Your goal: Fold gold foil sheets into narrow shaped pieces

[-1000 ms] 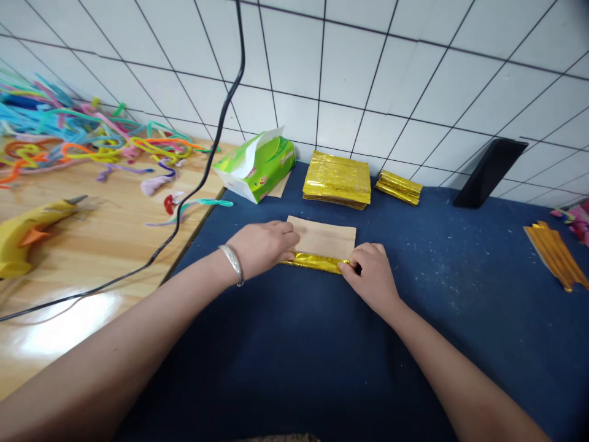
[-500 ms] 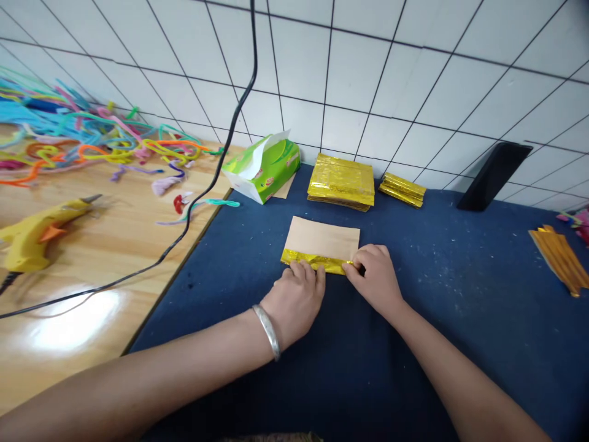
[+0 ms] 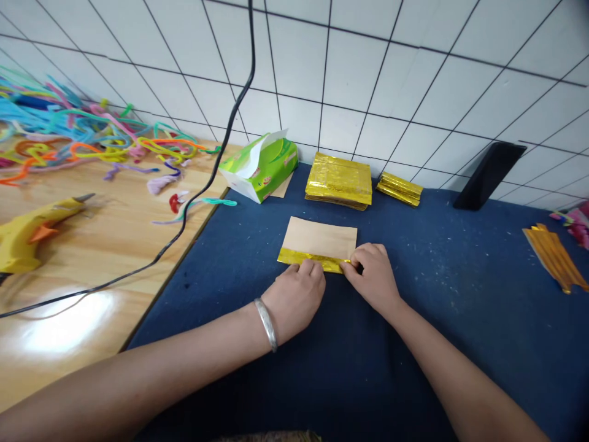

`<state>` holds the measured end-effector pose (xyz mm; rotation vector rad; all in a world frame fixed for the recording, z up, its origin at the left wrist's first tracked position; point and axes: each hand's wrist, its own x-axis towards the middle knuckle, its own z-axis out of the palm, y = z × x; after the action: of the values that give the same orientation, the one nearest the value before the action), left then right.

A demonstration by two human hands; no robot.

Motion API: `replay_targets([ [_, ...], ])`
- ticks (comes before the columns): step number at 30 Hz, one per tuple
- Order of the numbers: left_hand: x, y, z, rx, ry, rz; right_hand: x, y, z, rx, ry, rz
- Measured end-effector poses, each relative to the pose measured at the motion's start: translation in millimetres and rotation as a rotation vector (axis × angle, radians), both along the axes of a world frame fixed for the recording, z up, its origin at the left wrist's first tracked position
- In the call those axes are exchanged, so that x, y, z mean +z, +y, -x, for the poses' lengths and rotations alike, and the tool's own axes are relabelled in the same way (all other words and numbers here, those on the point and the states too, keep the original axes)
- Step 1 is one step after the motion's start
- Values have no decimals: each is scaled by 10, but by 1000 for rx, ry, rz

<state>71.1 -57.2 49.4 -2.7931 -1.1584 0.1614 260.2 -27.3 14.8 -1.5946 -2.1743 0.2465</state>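
A sheet of gold foil paper (image 3: 321,238) lies with its tan back facing up on the dark blue cloth. Its near edge is turned over, so a gold strip (image 3: 294,256) shows along that side. My left hand (image 3: 299,296), with a silver bangle at the wrist, has its fingers curled together on the middle of this strip; the fingertips are partly hidden. At the strip's right end, my right hand (image 3: 372,276) pinches the fold between thumb and forefinger.
Behind the sheet are a stack of gold foil paper (image 3: 338,181), a pleated gold piece (image 3: 399,188) and a green tissue pack (image 3: 262,167). A black phone-like slab (image 3: 490,175) leans on the tiled wall. Left are a yellow glue gun (image 3: 34,236), pipe cleaners (image 3: 101,138) and a black cable (image 3: 186,212).
My left fingers have curled in and drawn slightly back toward me, uncovering more of the gold strip. My right hand keeps its pinch at the right end. The whole view has shifted slightly.
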Motion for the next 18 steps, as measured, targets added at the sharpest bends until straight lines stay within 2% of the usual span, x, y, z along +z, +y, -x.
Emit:
replay_targets([
  [7, -15, 23, 36, 11, -55, 41, -15, -14, -33, -48, 62, -14],
  [11, -25, 37, 53, 8, -63, 56, 26, -53, -77, -79, 178, -106],
  [14, -35, 38, 50, 4, -67, 59, 84, -117, -55, 36, 118, -194],
  [18, -30, 43, 36, 7, -68, 71, 125, -207, 52, 276, -129, -96],
])
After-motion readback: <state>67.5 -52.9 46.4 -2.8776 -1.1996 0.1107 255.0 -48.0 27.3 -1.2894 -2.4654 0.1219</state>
